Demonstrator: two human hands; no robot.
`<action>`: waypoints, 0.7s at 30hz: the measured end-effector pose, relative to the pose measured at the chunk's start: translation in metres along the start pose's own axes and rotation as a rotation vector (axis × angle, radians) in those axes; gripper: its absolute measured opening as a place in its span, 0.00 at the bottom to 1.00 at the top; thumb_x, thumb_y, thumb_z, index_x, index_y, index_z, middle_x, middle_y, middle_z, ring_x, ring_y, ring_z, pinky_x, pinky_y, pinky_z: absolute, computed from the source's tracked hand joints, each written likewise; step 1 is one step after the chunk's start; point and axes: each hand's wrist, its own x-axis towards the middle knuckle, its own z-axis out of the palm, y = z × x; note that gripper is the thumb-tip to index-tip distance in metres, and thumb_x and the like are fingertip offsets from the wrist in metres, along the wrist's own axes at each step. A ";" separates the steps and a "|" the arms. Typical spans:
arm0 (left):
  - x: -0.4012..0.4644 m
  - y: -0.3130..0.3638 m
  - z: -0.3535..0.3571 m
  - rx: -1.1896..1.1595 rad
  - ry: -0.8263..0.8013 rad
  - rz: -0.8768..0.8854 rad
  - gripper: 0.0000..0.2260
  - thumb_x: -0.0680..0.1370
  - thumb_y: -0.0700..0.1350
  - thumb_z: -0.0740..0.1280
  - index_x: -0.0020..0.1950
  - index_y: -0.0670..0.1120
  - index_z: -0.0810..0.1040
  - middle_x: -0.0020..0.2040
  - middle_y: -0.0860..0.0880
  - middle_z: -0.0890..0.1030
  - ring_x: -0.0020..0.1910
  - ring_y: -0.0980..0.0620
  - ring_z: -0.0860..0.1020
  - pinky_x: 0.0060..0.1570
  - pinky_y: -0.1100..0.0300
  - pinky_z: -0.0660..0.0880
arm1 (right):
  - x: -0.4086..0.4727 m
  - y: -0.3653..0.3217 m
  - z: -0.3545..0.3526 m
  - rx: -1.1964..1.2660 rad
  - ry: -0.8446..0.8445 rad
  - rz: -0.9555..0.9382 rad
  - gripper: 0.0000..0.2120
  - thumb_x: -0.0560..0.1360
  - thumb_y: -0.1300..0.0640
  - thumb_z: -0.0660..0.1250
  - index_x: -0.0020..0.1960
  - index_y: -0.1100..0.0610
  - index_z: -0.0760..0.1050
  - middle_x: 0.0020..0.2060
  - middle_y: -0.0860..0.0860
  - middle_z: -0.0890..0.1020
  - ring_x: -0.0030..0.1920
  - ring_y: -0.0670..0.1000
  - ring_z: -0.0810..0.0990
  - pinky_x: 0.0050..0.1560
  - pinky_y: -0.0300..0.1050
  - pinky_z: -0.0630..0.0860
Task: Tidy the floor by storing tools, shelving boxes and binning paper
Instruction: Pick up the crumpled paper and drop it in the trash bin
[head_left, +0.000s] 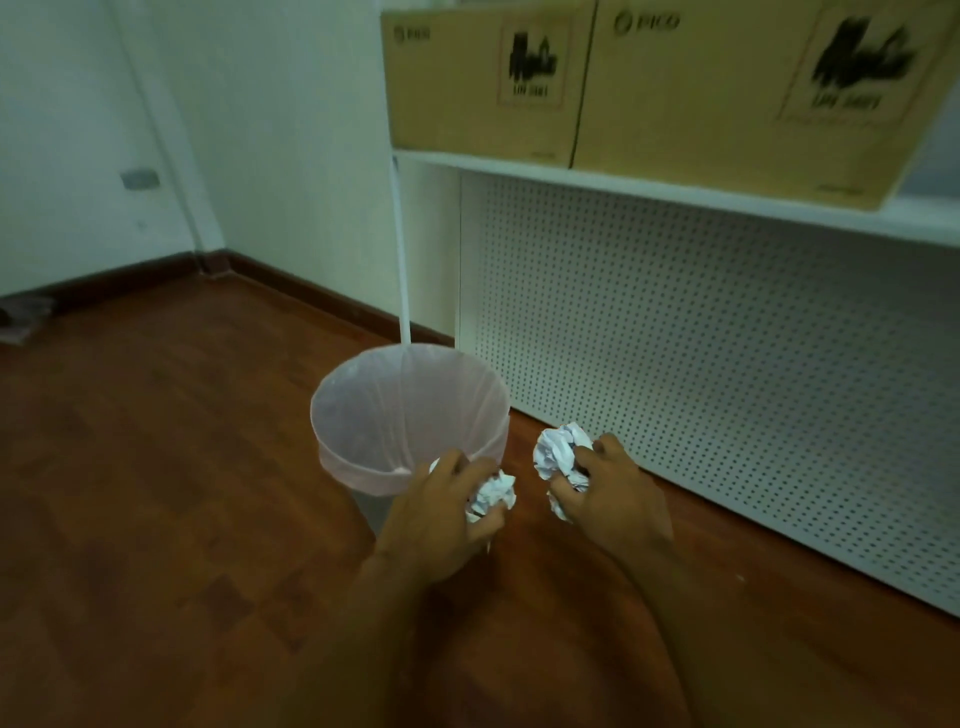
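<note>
Two bare arms reach out from the bottom of the view. The left hand (441, 512) is closed tight around a scrunched-up ball of white paper (491, 496). The paper pokes out on the right side of the fingers. This hand is right at the near edge of the bin. The right hand (608, 501) is also squeezed shut on a second crumpled white paper ball (558, 454). That ball sticks up above the fingers. It is just to the right of the bin, over the floor, not over the opening.

The round bin with a thin pink plastic bag liner (410, 415) stands on the brown wooden floor (156, 467). The bag is folded down over the rim. You cannot see if anything is inside.

Behind the bin is a white shelf unit (675, 189) with a white panel full of little holes (701, 338) under the shelf board. Two big brown cardboard boxes with black marks (701, 88) sit side by side on the shelf, touching each other.

Farther back, the pale wall (260, 130) meets the floor at a dark brown strip.
</note>
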 end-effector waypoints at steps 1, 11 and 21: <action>0.011 0.003 -0.011 -0.020 0.041 0.007 0.19 0.75 0.63 0.60 0.64 0.60 0.70 0.56 0.56 0.72 0.54 0.54 0.72 0.52 0.55 0.76 | 0.008 -0.003 -0.011 0.000 0.018 -0.011 0.19 0.75 0.36 0.62 0.60 0.43 0.76 0.49 0.42 0.70 0.43 0.47 0.78 0.41 0.45 0.76; 0.092 -0.070 -0.064 0.073 0.170 -0.319 0.12 0.78 0.55 0.66 0.55 0.50 0.82 0.46 0.51 0.83 0.45 0.52 0.80 0.49 0.55 0.80 | 0.077 -0.067 -0.023 0.050 -0.097 -0.138 0.18 0.75 0.36 0.61 0.56 0.46 0.79 0.49 0.47 0.71 0.47 0.50 0.76 0.45 0.46 0.71; 0.128 -0.105 -0.041 0.093 0.049 -0.478 0.16 0.74 0.60 0.65 0.59 0.56 0.75 0.59 0.48 0.73 0.55 0.44 0.75 0.51 0.49 0.76 | 0.129 -0.104 0.018 -0.006 -0.269 -0.146 0.18 0.74 0.36 0.65 0.55 0.47 0.80 0.52 0.47 0.71 0.50 0.49 0.71 0.47 0.47 0.68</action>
